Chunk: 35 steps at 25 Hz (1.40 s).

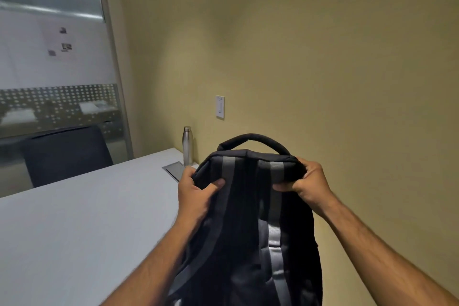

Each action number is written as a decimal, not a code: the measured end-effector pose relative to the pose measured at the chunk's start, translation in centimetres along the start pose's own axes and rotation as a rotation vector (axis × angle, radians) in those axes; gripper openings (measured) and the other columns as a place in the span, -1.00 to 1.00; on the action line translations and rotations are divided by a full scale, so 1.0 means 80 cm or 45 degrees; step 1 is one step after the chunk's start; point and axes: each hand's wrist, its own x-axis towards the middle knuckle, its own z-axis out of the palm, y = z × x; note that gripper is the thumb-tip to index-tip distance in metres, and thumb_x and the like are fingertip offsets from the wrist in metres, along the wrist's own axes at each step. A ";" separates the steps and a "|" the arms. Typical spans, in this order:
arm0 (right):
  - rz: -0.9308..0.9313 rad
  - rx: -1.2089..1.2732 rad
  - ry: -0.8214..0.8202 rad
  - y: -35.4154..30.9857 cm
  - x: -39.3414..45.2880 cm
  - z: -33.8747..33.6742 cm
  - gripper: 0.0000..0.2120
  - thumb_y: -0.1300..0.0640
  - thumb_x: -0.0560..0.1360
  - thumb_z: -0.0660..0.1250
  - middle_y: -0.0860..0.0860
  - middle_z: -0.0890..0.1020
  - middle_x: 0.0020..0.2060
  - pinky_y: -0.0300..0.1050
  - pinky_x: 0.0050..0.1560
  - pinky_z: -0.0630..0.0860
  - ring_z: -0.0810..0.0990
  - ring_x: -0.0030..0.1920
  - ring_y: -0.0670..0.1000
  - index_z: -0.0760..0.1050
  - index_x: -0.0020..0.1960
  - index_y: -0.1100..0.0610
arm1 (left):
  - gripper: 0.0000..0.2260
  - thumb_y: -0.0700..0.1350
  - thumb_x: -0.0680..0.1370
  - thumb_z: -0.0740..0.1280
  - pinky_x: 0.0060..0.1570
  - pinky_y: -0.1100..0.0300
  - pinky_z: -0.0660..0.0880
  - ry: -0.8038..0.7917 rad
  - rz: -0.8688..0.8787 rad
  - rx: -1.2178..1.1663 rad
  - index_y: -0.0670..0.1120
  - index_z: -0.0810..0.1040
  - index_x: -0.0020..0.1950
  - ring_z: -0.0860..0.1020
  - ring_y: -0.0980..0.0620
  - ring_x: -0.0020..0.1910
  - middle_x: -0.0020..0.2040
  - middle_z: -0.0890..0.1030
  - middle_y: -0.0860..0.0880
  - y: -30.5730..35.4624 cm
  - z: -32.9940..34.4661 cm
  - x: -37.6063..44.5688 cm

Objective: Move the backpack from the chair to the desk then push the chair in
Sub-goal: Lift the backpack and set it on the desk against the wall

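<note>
A black backpack (250,226) with grey straps hangs upright in the air in front of me, its strap side facing me and its carry handle on top. My left hand (196,194) grips its top left corner. My right hand (306,185) grips its top right corner. The bag is at the right end of the white desk (82,218), level with the desk edge; its bottom is out of frame. The chair it came from is not in view.
A steel bottle (187,145) stands at the desk's far right corner by the wall, beside a recessed metal hatch (175,169). A dark chair (67,154) sits behind the desk's far side. A wall switch (220,107) is on the beige wall.
</note>
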 end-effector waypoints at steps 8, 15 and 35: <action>-0.065 0.031 0.068 0.065 0.205 0.067 -0.54 0.43 0.15 0.69 0.31 0.73 -0.03 0.39 0.07 0.63 0.72 0.00 0.29 0.66 0.01 0.30 | -0.69 -0.15 0.43 0.59 -0.23 0.25 0.60 0.011 0.040 0.060 0.09 0.47 -0.11 0.65 0.07 -0.12 -0.11 0.66 0.02 -0.053 0.014 0.235; -0.124 0.139 0.115 0.131 0.367 0.124 -0.65 0.40 0.18 0.69 0.34 0.71 -0.11 0.27 0.01 0.66 0.70 -0.15 0.17 0.64 -0.11 0.31 | -0.71 -0.15 0.47 0.56 -0.17 0.15 0.62 0.054 -0.009 0.154 -0.04 0.44 -0.03 0.65 -0.01 -0.07 -0.03 0.67 -0.08 -0.089 0.043 0.414; -0.029 -0.138 0.368 0.311 0.571 0.260 -0.51 0.37 0.19 0.71 -0.10 0.48 -0.34 -0.47 -0.34 0.40 0.51 -0.38 -0.23 0.46 -0.35 -0.06 | -0.62 0.02 0.33 0.59 0.19 -0.25 0.59 -0.189 -0.278 0.179 0.03 0.51 0.04 0.62 -0.19 0.12 0.12 0.64 -0.14 -0.288 0.068 0.717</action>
